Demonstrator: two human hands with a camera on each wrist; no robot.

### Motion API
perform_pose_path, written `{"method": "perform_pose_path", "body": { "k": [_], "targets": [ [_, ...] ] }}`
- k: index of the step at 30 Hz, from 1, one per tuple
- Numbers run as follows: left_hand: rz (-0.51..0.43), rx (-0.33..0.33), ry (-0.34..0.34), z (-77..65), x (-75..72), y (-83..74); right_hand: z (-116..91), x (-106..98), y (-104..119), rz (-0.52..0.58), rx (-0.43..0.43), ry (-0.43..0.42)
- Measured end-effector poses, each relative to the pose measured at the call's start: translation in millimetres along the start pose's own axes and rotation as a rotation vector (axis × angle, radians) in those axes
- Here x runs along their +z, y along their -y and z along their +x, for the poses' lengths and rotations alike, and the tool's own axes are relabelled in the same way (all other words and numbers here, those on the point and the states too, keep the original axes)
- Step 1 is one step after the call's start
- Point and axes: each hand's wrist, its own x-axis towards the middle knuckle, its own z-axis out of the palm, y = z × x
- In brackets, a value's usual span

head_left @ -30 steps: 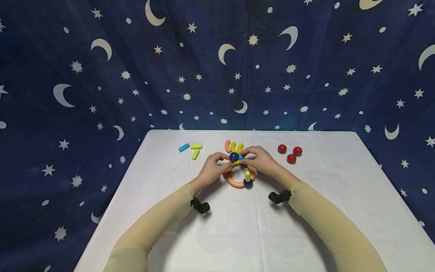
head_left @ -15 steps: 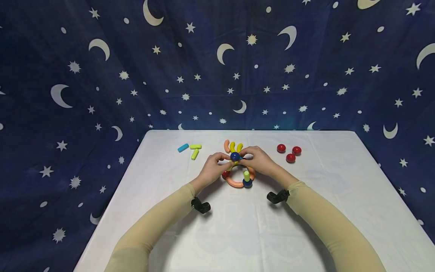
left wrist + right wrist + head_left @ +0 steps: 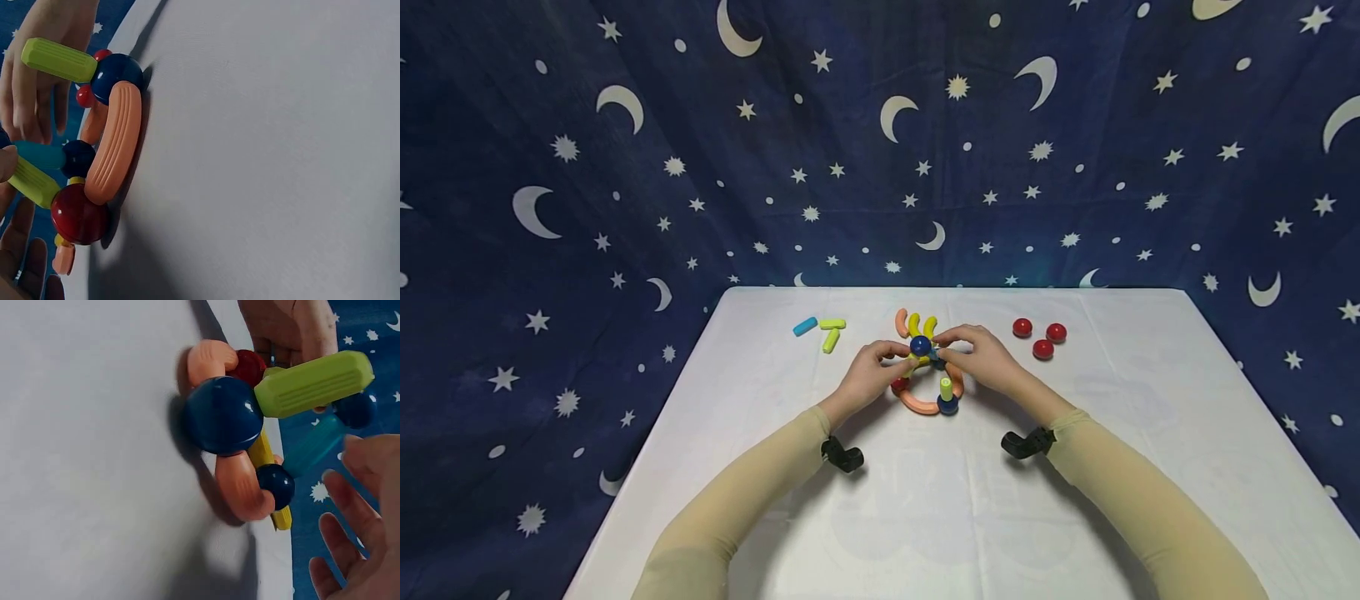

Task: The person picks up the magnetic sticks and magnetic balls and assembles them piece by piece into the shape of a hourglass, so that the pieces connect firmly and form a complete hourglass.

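Note:
A ring of balls and curved sticks lies on the table, with orange curved sticks (image 3: 117, 144), a red ball (image 3: 78, 214) and a front dark blue ball (image 3: 223, 416) bearing an upright light green stick (image 3: 312, 385). From a rear dark blue ball (image 3: 277, 486), a teal stick (image 3: 312, 447) slants up to a raised dark blue ball (image 3: 920, 345). The thumb and fingers of my left hand (image 3: 867, 375) pinch this raised ball. My right hand (image 3: 981, 358) is beside the teal stick, its fingers apart and holding nothing in the right wrist view.
Beyond the ring lie yellow curved sticks (image 3: 930, 326) and an orange curved stick (image 3: 902, 322). A blue stick (image 3: 805, 326) and light green sticks (image 3: 831, 340) are at the back left. Several red balls (image 3: 1042, 349) sit at the back right. A star-patterned curtain (image 3: 880, 167) stands behind the table.
My right hand has drawn slightly to the right, away from the raised ball and teal stick. The raised ball has shifted a little to the right, with my left hand still on it.

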Motion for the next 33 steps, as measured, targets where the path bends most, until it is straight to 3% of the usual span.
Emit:
{"method": "perform_pose_path", "body": {
  "k": [3, 8, 13, 17, 22, 28, 33],
  "targets": [
    [0.003, -0.012, 0.008, -1.8, -0.8, 1.3, -16.7, -5.6, -3.7, 0.012, -0.004, -0.039],
    [0.027, -0.029, 0.028, -6.7, -6.2, 3.6, -50.4, -0.5, -4.7, 0.024, -0.012, -0.028],
    [0.085, -0.039, 0.068, -10.5, -13.1, 9.5, -72.1, 21.1, -5.4, -0.119, 0.013, 0.006],
    [0.151, -0.046, 0.109, -12.1, -15.4, 15.8, -74.5, 31.8, -7.3, -0.198, 0.038, -0.012],
    [0.203, -0.039, 0.151, -17.6, -18.0, 16.4, -72.1, 35.0, -9.1, -0.198, 0.035, -0.044],
    [0.186, -0.042, 0.210, -31.3, -20.1, 12.5, -69.8, 24.9, -15.9, -0.219, 0.001, -0.050],
    [0.155, -0.008, 0.266, -39.5, -10.6, 8.1, -63.7, 11.1, -22.9, -0.204, 0.017, -0.080]
  ]
}}
